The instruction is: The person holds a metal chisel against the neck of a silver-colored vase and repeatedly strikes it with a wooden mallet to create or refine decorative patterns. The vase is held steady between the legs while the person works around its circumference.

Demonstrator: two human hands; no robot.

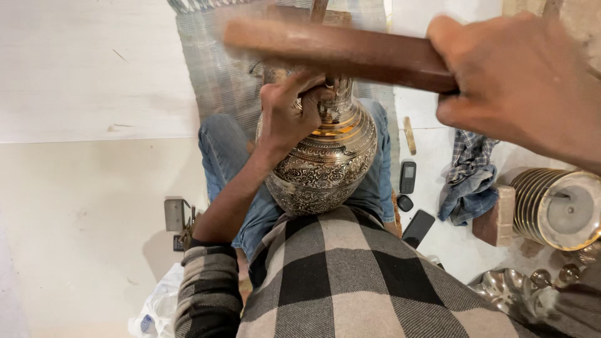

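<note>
1. Engraved metal vase: round-bellied, silver-toned with bands of gold, covered in fine scrollwork. It lies across my lap at the centre of the frame, neck pointing toward the top edge, belly resting between my knees in blue jeans.
2. My left hand: fingers closed around the neck and shoulder of the vase, clamped on it; a small upright tool seems pinched there too, though I cannot tell its kind.
3. My right hand: upper right of the frame, wrapped tight around one end of a brown wooden stick.
4. The stick: runs crosswise above the vase mouth, its far end blurred, reaching toward the upper centre.
5. Woven mat: grey, under my legs, upper centre.
6. My checked jumper: black and beige, lower centre.
7. Small keypad phone: on the pale floor just right of my knee, with a dark smartphone below it.
8. Crumpled plaid cloth: right of the phones.
9. Ribbed metal vessel: far right, lying on its side, against a brick.
10. Shiny metal pieces: lower right corner.
11. White plastic bag: lower left.
</note>
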